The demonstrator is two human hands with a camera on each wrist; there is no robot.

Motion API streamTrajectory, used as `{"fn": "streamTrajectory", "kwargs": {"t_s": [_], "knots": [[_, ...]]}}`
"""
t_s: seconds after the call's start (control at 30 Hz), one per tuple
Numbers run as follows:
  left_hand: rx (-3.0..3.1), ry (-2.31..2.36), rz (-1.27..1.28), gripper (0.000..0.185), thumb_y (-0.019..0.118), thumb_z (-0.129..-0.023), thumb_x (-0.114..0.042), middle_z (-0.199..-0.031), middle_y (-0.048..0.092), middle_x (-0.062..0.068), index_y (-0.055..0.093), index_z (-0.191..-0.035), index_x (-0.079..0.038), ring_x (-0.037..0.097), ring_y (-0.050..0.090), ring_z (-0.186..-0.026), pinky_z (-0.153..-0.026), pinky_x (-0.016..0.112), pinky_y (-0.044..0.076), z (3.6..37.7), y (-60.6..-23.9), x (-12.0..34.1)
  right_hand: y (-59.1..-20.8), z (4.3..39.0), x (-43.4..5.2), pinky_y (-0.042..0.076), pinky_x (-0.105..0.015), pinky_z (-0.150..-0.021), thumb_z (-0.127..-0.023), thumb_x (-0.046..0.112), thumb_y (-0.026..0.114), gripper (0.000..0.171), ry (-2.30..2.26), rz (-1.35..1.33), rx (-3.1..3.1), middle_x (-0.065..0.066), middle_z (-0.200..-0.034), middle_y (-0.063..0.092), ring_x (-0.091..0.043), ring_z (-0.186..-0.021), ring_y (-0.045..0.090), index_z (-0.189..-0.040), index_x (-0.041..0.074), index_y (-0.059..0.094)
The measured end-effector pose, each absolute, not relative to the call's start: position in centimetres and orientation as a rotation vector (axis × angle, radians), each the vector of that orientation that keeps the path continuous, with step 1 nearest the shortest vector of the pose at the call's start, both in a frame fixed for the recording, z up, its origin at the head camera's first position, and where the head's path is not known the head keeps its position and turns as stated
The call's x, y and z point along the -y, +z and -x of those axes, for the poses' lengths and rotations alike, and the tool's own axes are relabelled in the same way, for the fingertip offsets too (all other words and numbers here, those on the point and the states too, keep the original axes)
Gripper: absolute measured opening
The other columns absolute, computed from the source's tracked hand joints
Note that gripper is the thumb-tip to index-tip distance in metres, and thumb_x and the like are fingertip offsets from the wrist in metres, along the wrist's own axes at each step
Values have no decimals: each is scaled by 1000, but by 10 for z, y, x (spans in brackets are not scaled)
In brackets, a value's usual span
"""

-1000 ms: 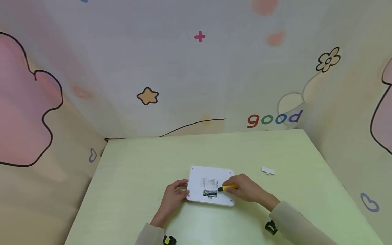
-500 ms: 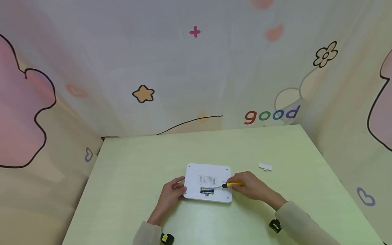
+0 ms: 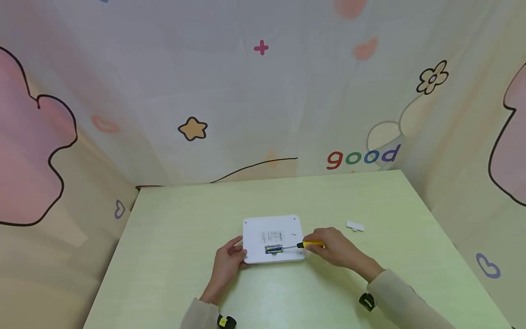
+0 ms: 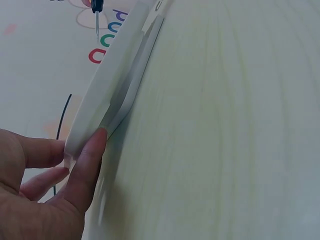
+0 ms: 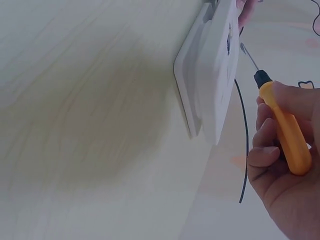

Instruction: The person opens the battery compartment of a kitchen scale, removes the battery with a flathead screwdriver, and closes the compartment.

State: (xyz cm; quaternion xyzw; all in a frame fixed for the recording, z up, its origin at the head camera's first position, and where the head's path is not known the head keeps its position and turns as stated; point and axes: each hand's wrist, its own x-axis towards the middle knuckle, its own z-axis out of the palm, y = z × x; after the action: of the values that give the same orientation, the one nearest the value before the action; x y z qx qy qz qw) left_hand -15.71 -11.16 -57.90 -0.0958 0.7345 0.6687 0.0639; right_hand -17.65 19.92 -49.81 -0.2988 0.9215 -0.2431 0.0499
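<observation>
Left hand [image 3: 227, 263] steadied the white scale [image 3: 272, 237] by its near-left edge, fingers and thumb pinching the rim; the scale lay face down mid-table [image 3: 172, 256]. Right hand [image 3: 334, 248] was curled round the yellow-handled screwdriver [image 3: 306, 245], tip at the battery [image 3: 273, 249] in the open compartment. To do this well, I'd judge: keep the blade low, lever at the battery's end rather than the contacts, and keep the left hand pressing so the scale doesn't skate. Count: one scale, one screwdriver, one battery visible, one small white cover [image 3: 355, 225] lying well apart to the right, two hands.
</observation>
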Motion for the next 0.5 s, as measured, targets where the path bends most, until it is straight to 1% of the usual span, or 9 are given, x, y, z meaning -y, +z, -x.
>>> {"fn": "streamTrajectory", "kwargs": {"t_s": [0.07, 0.1, 0.2, 0.3, 0.37, 0.5], "knots": [[-2201, 2047, 297, 50, 60, -91, 2, -114, 64, 25, 52, -140, -2, 19, 66, -85, -69, 32, 62, 158, -578, 111, -495, 176, -197, 43, -20, -63, -92, 19, 68, 21, -723, 903, -2822, 7, -87, 68, -3, -70, 50, -110, 13, 76], [-2194, 2058, 290, 50, 60, -91, 3, -114, 64, 26, 51, -140, -1, 19, 67, -85, -70, 32, 63, 158, -578, 111, -493, 176, -196, 45, -22, -65, -91, 19, 69, 20, -705, 895, -2839, 6, -88, 69, -4, -71, 52, -109, 13, 76], [-2175, 2078, 273, 50, 59, -91, 4, -114, 63, 28, 50, -140, 0, 19, 67, -85, -70, 33, 63, 159, -578, 111, -488, 177, -192, 52, -31, -74, -89, 19, 71, 19, -657, 867, -2881, 4, -91, 72, -11, -78, 60, -106, 12, 76], [-2172, 2074, 269, 50, 59, -91, 4, -114, 63, 27, 51, -140, 0, 19, 67, -85, -70, 34, 63, 160, -578, 110, -482, 177, -188, 54, -39, -84, -88, 19, 73, 17, -593, 838, -2909, 2, -95, 73, -16, -86, 64, -103, 12, 76], [-2177, 2065, 270, 50, 59, -91, 3, -113, 63, 26, 51, -140, 0, 19, 68, -85, -70, 33, 63, 160, -579, 109, -478, 179, -185, 55, -39, -82, -87, 18, 74, 17, -559, 864, -2903, 1, -95, 73, -16, -85, 64, -102, 11, 76], [-2174, 2058, 277, 52, 60, -90, 3, -111, 64, 25, 50, -141, -2, 20, 68, -84, -70, 33, 63, 161, -580, 109, -471, 181, -178, 56, -35, -77, -85, 16, 75, 16, -483, 951, -2888, 0, -92, 72, -14, -80, 64, -100, 10, 77]]}}
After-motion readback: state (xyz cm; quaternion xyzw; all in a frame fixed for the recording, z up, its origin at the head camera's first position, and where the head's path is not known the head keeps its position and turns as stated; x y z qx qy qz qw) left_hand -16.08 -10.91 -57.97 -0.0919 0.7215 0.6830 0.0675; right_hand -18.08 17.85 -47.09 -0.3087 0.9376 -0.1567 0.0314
